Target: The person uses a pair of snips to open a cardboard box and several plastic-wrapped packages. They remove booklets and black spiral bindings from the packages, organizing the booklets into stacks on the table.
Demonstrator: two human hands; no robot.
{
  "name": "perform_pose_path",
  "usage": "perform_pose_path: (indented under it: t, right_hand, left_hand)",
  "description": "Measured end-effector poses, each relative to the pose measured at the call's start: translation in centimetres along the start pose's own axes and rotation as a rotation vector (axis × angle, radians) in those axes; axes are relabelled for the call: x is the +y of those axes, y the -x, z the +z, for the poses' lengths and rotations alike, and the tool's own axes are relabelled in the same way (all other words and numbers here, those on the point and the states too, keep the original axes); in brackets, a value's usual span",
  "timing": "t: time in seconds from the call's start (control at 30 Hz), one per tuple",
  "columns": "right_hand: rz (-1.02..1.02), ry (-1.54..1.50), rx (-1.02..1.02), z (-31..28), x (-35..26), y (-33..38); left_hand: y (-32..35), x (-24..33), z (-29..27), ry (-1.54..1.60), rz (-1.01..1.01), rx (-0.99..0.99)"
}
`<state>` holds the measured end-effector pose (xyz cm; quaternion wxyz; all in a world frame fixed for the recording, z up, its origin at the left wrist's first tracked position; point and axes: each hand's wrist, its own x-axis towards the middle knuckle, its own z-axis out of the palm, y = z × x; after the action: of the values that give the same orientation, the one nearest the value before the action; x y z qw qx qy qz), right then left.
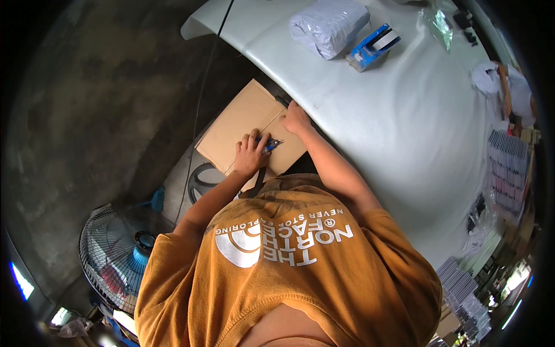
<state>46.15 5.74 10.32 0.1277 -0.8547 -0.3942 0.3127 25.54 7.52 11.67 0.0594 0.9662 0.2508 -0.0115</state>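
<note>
A closed cardboard box (pixel 237 118) lies in front of me, tilted beside the covered table. My left hand (pixel 250 155) rests on its top, fingers bent, with a pair of small blue-handled cutters (pixel 270 144) tucked under the thumb side. The cutters' metal tips point right, across the cardboard. At the box's far right edge my right hand (pixel 296 119) is closed next to a dark strip (pixel 282 102); what is inside its fingers is hidden. A black band (pixel 259 180) shows at the near edge of the box, close to my body.
A table with a pale sheet (pixel 370 115) fills the right side. On it lie a blue tape dispenser (pixel 373 47) and a white plastic-wrapped bundle (pixel 328 26). A standing fan (pixel 124 251) is at left, and a thin cable (pixel 202 95) hangs nearby. Stacked packs (pixel 507 170) stand far right.
</note>
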Motion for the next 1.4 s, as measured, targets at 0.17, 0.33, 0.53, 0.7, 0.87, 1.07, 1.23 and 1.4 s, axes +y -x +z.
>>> perform_pose_path:
  t: [0.17,0.33,0.53,0.7,0.87,1.07,1.23,1.4]
  right_hand:
    - [-0.026,0.049,0.047,0.7,0.2,0.3]
    - [-0.028,-0.092,-0.047,0.9,1.5,-0.9]
    - [-0.080,-0.038,0.030,1.5,2.2,0.2]
    - [-0.074,-0.170,-0.021,0.9,3.5,1.2]
    - [-0.069,-0.151,-0.093,-0.1,3.4,1.3]
    - [-0.131,-0.626,-0.161,2.0,4.5,1.8]
    - [-0.188,-0.442,-0.226,-3.8,3.0,5.9]
    - [-0.378,0.200,-0.184,-4.1,0.3,4.3]
  left_hand:
    - [-5.0,-4.3,-2.3,0.429,-0.370,-0.161]
    - [-13.6,-3.2,-7.8,0.255,-0.018,-0.485]
    - [-18.2,1.0,-6.9,-0.143,-0.020,-0.782]
    - [-18.8,2.2,-6.6,-0.098,-0.037,-0.779]
    - [-18.6,2.2,-7.6,-0.032,-0.093,-0.934]
    - [-17.6,2.6,-6.1,-0.091,-0.019,-0.875]
    - [-14.3,-0.1,-7.0,0.214,-0.150,-0.918]
    - [-1.5,-6.8,-4.2,0.591,-0.505,-0.430]
